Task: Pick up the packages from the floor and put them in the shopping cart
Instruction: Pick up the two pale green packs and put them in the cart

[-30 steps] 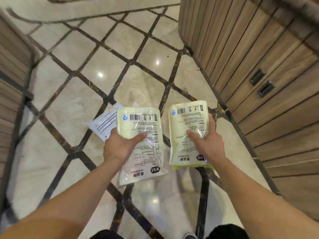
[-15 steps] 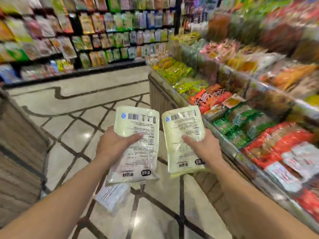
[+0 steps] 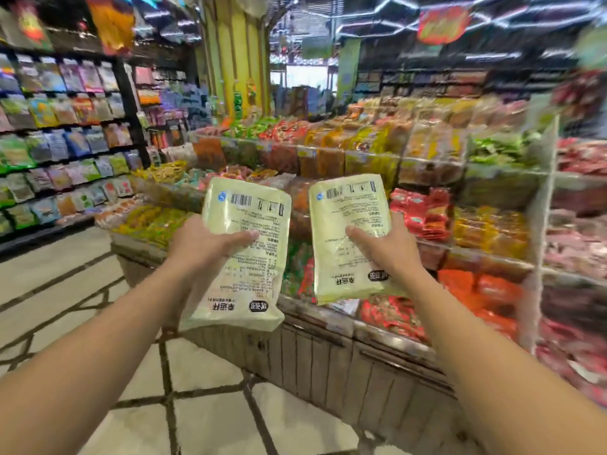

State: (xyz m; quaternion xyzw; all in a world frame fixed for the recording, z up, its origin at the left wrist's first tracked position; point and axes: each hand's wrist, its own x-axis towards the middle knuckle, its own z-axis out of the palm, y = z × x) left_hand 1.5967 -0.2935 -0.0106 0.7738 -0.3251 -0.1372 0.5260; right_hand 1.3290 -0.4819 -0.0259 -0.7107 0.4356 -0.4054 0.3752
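I hold two pale yellow packages with printed back labels and barcodes, both raised at chest height in front of me. My left hand (image 3: 203,247) grips the left package (image 3: 243,257) at its left edge, thumb across the label. My right hand (image 3: 387,247) grips the right package (image 3: 348,238) at its right edge, thumb on the front. The two packages are side by side, a small gap between them. No shopping cart is in view.
A wooden-sided display counter (image 3: 328,359) with bins of colourful snack packs stands straight ahead and to the right. Wall shelves (image 3: 65,142) of bagged goods line the left. A tiled floor (image 3: 65,290) with dark lines lies at lower left.
The view has swung up from the floor to the shop's shelves. Both hands have risen with the packages, held the same way. The white package on the floor has dropped out of view.
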